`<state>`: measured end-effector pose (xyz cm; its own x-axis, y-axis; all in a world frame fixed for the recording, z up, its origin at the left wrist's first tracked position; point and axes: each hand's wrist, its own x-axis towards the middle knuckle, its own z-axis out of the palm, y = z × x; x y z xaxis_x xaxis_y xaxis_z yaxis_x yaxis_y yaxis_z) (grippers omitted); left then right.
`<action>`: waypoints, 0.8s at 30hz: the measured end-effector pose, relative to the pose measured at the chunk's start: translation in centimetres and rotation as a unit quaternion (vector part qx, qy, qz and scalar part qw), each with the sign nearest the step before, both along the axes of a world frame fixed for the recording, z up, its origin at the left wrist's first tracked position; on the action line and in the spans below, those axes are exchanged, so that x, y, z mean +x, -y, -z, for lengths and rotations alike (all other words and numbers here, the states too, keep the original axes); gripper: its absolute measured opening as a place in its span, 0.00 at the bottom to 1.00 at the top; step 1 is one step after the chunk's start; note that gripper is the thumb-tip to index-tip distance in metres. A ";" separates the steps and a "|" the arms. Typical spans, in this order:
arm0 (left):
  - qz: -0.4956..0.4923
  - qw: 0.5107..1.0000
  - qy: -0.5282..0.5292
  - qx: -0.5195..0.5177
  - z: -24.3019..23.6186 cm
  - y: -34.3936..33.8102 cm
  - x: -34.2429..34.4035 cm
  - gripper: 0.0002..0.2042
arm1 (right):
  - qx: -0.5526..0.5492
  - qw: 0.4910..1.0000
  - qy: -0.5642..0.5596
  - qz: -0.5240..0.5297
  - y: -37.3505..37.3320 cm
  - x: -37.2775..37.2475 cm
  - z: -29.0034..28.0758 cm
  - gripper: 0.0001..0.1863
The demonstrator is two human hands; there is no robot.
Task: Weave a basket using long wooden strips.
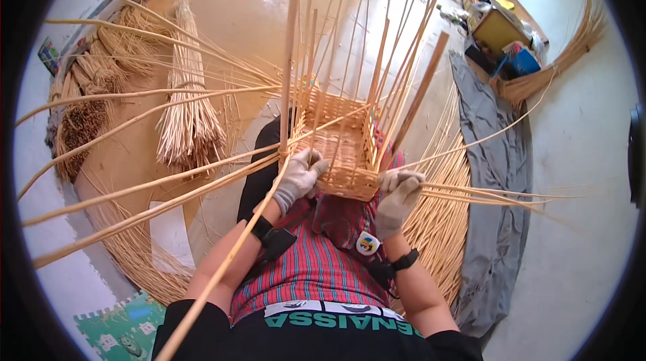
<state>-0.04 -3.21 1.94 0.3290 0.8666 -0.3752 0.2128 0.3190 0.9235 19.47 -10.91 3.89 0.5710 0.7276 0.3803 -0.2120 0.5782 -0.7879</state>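
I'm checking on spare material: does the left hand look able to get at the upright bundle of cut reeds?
Probably not as things stand: the left hand grips the basket, and long canes stretch between it and the bundle.

Basket (340, 149) mid-frame on the lap; bundle of canes (188, 112) to its left, cloth (491, 159) to its right, boxes (501, 28) upper right

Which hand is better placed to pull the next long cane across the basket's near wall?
Probably the right hand: it grips the pale loose canes beside the half-woven square wicker basket, while the left hand steadies its corner.
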 end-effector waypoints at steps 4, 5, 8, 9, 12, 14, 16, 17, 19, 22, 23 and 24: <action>-0.051 0.996 0.070 -0.026 0.1 0.1 1.3 0.20 | -0.069 0.994 -0.041 0.070 1.6 -3.2 -2.4 0.20; -0.064 0.998 0.019 0.001 0.1 0.0 1.6 0.20 | -0.111 0.990 0.016 0.084 1.8 -4.4 -3.3 0.20; -0.083 0.994 0.012 -0.064 -0.5 0.8 2.4 0.26 | -0.120 0.991 0.040 0.051 2.7 -3.9 -5.2 0.19; -0.129 0.990 0.062 -0.008 -0.9 1.3 2.6 0.27 | -0.054 0.998 0.027 -0.032 2.8 -2.6 -5.2 0.17; -0.139 0.916 0.078 0.369 -2.3 1.6 3.7 0.27 | -0.101 0.990 0.007 0.097 3.4 4.4 -3.7 0.05; -0.102 0.836 0.095 0.531 -2.7 1.3 5.1 0.26 | -0.108 0.986 -0.022 0.122 4.3 6.7 -2.4 0.11; 0.038 0.963 0.053 0.263 -2.8 0.8 6.9 0.20 | -0.186 0.977 -0.026 0.102 5.1 7.5 -2.7 0.12; 0.169 0.983 0.064 -0.039 -2.7 0.6 7.6 0.17 | -0.257 0.961 -0.059 0.082 4.7 7.4 -3.5 0.12; 0.151 0.989 -0.005 0.003 -2.3 0.8 8.7 0.14 | -0.253 0.964 0.031 0.070 2.5 6.6 -5.8 0.16; 0.102 0.990 -0.071 0.070 -1.7 1.7 9.1 0.12 | -0.146 0.840 0.499 0.154 -4.3 5.9 -9.6 0.31; 0.077 0.993 -0.070 0.063 -1.5 1.8 9.2 0.11 | -0.141 0.758 0.612 0.178 -6.6 5.8 -10.4 0.36; 0.067 0.989 -0.076 0.106 -1.3 1.8 9.3 0.11 | -0.137 0.696 0.678 0.192 -8.1 5.7 -10.8 0.41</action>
<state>9.22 -5.00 3.27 0.3990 0.8842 -0.2430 0.3819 0.0806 0.9207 25.14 -2.86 14.65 -0.0050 0.7709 0.6369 0.9627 0.1760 -0.2054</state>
